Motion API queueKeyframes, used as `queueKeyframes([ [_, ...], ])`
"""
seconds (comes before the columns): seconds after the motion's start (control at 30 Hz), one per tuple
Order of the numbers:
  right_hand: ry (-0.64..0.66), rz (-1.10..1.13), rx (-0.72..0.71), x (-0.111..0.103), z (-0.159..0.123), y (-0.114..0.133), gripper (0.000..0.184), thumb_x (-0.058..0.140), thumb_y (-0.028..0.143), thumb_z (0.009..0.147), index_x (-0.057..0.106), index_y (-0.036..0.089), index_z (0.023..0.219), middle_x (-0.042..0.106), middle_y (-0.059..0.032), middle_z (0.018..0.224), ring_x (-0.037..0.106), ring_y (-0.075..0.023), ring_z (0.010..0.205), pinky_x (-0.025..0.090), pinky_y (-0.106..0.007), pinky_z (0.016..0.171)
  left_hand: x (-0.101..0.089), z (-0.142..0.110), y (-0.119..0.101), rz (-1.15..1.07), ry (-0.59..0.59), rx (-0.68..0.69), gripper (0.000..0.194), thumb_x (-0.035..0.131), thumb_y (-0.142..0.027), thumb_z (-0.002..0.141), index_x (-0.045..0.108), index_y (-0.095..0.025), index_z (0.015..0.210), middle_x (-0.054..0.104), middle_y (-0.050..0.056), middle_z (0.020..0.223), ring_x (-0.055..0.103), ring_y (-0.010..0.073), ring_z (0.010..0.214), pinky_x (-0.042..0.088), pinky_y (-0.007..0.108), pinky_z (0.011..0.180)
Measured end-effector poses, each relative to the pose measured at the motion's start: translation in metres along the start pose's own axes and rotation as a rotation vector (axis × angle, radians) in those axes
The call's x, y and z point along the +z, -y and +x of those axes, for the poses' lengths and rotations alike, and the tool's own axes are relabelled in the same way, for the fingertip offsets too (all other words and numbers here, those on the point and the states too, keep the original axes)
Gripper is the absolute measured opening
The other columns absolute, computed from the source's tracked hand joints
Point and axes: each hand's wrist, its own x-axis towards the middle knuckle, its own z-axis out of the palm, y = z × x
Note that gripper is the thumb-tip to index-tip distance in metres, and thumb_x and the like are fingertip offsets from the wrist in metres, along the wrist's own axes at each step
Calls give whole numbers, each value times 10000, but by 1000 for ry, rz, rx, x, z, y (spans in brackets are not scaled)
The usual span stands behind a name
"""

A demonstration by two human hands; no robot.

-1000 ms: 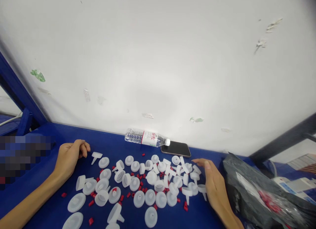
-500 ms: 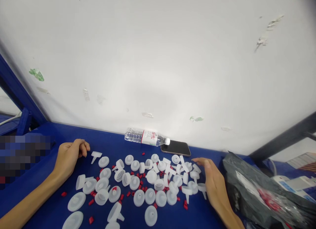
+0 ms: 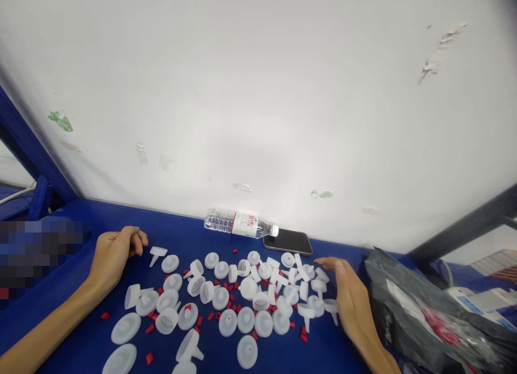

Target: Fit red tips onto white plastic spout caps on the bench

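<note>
My left hand (image 3: pixel 117 254) rests on the blue table at the left with its fingers curled in; nothing shows in it. Just right of it lies a white spouted cap (image 3: pixel 158 252) on its side. My right hand (image 3: pixel 350 293) rests on its edge at the right of the pile, fingers stretched out to the left and holding nothing. Close beside its palm is another white spouted cap (image 3: pixel 330 307). Between both hands are spread many translucent white plastic caps (image 3: pixel 245 320) with thin spouts, some upright, some tipped over. Small red plastic tips (image 3: pixel 149 359) lie scattered among them.
A clear water bottle (image 3: pixel 238 224) lies along the wall, its white cap end by a dark phone (image 3: pixel 288 241). At the right is a grey plastic bag (image 3: pixel 399 293) with clear plastic and red pieces on it. The white wall (image 3: pixel 258 94) rises behind the blue table (image 3: pixel 173 228).
</note>
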Motion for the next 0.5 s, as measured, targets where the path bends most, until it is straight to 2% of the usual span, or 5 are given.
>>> queueKeyframes([
  [0.17, -46, -28, -13, -2, 2, 1, 553, 269, 548, 1074, 723, 231, 1089, 657, -97, 1257, 608, -292, 1197, 452, -478, 1064, -6, 1, -9, 74, -6, 54, 489, 506, -376, 900, 548, -181, 454, 690, 95, 740, 626, 175, 691, 421, 255, 503],
  [0.23, -60, -55, -23, -3, 3, 0, 560, 282, 558, 1070, 726, 238, 1187, 575, -102, 1429, 534, -317, 1341, 407, -522, 1145, -8, 1, -13, 122, 44, 107, 476, 451, -466, 921, 704, -159, 660, 755, 137, 931, 682, 238, 829, 499, 288, 544],
  [0.3, -41, -69, -14, -3, 4, -4, 554, 291, 563, 1069, 639, 276, 1391, 408, -78, 1614, 409, -336, 1472, 361, -563, 1197, -8, 0, -15, 196, 110, 184, 585, 348, -543, 961, 763, -141, 1055, 731, 154, 1232, 671, 294, 1112, 592, 368, 776],
  [0.4, 13, -62, 19, -3, 5, -13, 577, 296, 575, 1067, 405, 350, 1588, 174, -28, 1732, 252, -347, 1561, 319, -611, 1219, -5, -4, -11, 374, 147, 283, 694, 295, -585, 993, 547, -164, 1482, 423, 127, 1633, 333, 316, 1527, 294, 537, 1234],
  [0.5, 73, -79, 38, -2, 4, -24, 587, 277, 594, 1065, 326, 395, 1615, 94, -6, 1748, 181, -366, 1579, 299, -660, 1204, -1, -7, -1, 560, 168, 317, 738, 318, -601, 997, 406, -168, 1588, 228, 125, 1723, 77, 342, 1605, 85, 630, 1263],
])
